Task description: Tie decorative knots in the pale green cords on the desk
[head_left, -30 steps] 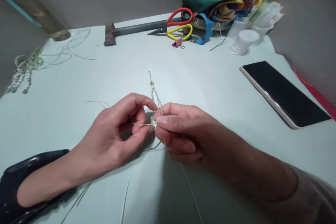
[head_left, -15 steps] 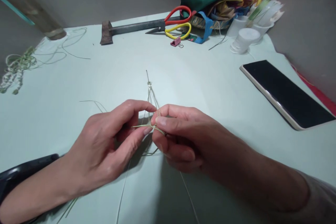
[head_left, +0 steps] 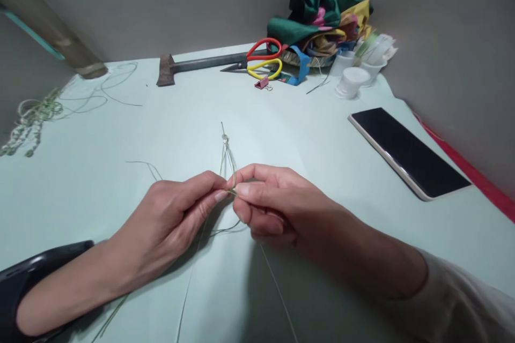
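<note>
Thin green and white cords [head_left: 229,158] fan toward me from a small knot [head_left: 225,140], which is held at a thin upright pin or nail [head_left: 222,127] on the pale table. My left hand [head_left: 181,214] pinches a green cord between thumb and forefinger. Close against it, my right hand [head_left: 269,198] grips the cords with thumb and fingers, and the exact crossing between the fingertips is hidden. Below the hands, a dark green loop of cord [head_left: 225,230] lies on the table, and two pale strands run down toward the near edge.
At the back lie a hammer [head_left: 209,62], scissors with red and yellow handles [head_left: 265,59] and a pink binder clip [head_left: 262,83]. Colourful fabric [head_left: 317,21] and white spools [head_left: 352,83] stand back right, a phone [head_left: 410,153] at right. Knotted cords [head_left: 34,112] lie far left.
My left thumb and forefinger have closed together on the green cord, whose loose end stuck out leftward before. The camera view has shifted; my right hand keeps its grip.
</note>
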`<state>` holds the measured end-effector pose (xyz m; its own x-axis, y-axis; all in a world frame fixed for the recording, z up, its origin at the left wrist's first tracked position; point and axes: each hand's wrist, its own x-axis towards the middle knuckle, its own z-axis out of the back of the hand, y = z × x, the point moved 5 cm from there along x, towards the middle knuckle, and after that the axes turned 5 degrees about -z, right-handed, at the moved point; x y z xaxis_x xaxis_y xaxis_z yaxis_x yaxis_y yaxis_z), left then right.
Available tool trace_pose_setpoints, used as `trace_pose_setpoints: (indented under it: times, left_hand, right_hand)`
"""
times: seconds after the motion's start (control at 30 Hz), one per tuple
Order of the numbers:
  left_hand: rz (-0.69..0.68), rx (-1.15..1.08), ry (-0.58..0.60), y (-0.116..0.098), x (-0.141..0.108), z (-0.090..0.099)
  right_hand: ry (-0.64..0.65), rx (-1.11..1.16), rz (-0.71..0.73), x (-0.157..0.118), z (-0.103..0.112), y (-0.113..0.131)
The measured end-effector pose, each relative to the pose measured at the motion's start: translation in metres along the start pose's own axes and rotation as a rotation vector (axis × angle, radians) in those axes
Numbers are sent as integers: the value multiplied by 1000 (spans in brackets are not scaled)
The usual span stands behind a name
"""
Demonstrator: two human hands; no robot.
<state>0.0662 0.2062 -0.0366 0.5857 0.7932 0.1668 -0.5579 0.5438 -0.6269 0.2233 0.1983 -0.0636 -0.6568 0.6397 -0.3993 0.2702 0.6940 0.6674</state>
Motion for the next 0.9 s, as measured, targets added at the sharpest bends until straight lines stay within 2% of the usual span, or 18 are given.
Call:
trace_pose_setpoints:
  times: [0.1,0.17,0.3,0.37,0.43,0.53,0.6,0.7,0.83,0.9]
  left_hand:
    - [-6,9,1,2,-1,0]
    - [-16,16,-9,3,-2,1]
    - [-34,34,-46,3,-4,4]
    - [-43,39,-63,4,-5,5]
    - [-49,42,-75,4,-6,6]
    - [-59,41,-70,5,-7,5]
    - [-65,43,-63,5,-8,4]
    - [-70,56,-66,5,-9,3]
    - [-76,79,-91,5,-10,5]
    - [-85,81,-111,6,-12,6]
  right_hand:
    - [-66,-76,6,-1,3,4]
    - [-51,-153,29,-6,5,10]
    - [-6,-519,71,-30,8,26]
    - [-90,-693,107,-45,14,39]
    - [-192,-877,207,-60,18,56]
    - [-321,-1281,372,-81,13,82]
    - [-450,-1509,472,-96,7,98]
    - [-648,-1629,594,-111,2,118]
    - [-804,-1813,701,-100,16,133]
    - [-818,-1897,665,-83,31,132]
